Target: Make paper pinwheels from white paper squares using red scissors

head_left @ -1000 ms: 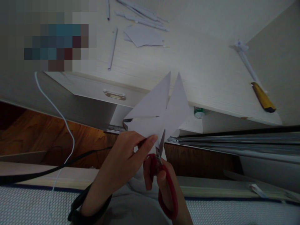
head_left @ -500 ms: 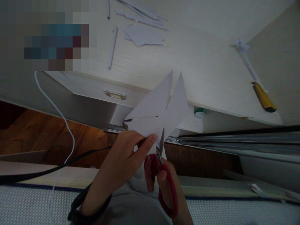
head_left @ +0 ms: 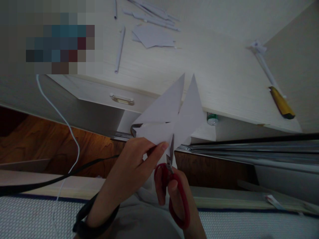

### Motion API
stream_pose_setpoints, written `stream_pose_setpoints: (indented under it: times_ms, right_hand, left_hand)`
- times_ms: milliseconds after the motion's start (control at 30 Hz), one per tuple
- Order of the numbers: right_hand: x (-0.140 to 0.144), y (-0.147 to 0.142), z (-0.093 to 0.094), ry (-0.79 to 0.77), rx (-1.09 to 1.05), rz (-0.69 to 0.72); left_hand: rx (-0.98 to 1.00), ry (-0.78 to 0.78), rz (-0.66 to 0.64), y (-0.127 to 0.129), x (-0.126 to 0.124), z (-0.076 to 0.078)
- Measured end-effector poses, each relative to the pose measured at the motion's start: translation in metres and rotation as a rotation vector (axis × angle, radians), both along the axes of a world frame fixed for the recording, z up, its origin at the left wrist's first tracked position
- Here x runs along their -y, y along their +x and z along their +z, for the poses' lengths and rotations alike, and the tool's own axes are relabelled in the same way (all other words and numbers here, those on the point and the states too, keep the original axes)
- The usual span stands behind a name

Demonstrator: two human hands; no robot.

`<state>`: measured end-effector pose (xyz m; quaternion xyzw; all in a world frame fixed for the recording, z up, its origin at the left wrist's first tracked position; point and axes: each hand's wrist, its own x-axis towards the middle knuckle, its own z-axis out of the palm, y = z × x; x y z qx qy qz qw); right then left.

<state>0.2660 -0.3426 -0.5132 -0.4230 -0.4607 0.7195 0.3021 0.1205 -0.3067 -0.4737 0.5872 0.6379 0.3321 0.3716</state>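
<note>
1. Pale mesh mat [head_left: 249, 224], dark-edged: nearest you.
2. Your right hand [head_left: 176, 196]: gripping red scissors [head_left: 183, 196].
3. Your left hand [head_left: 136, 162]: pinching white paper [head_left: 161, 111] near the tabletop [head_left: 229, 79].
4. Floor [head_left: 52, 136]: brown wood.
5. Tabletop, white: paper tubes [head_left: 120, 49], flat sheets [head_left: 154, 36]; yellow-and-black object [head_left: 281, 103], right.

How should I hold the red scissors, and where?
Probably best by the red handle loops, coming from the near side, by the body, as the right hand does. The loops are rounded with openings for fingers, and they sit closest to you, while the pointed blades face away, at the white paper.
</note>
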Motion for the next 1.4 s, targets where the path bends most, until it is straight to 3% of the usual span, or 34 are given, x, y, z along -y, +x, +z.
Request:
stream_pose_setpoints:
  times_ms: [733,1233,1400]
  right_hand:
    - [-0.003,-0.001,-0.003,0.057,0.026,-0.026]
    - [-0.003,0.001,-0.003,-0.02,0.046,-0.034]
    - [-0.006,0.001,0.0,-0.066,0.067,-0.033]
  left_hand:
    - [0.027,0.016,-0.022,0.0,-0.002,0.001]
    - [0.061,-0.02,-0.034,0.001,0.0,-0.003]
    - [0.116,-0.071,0.064,0.0,0.003,-0.009]
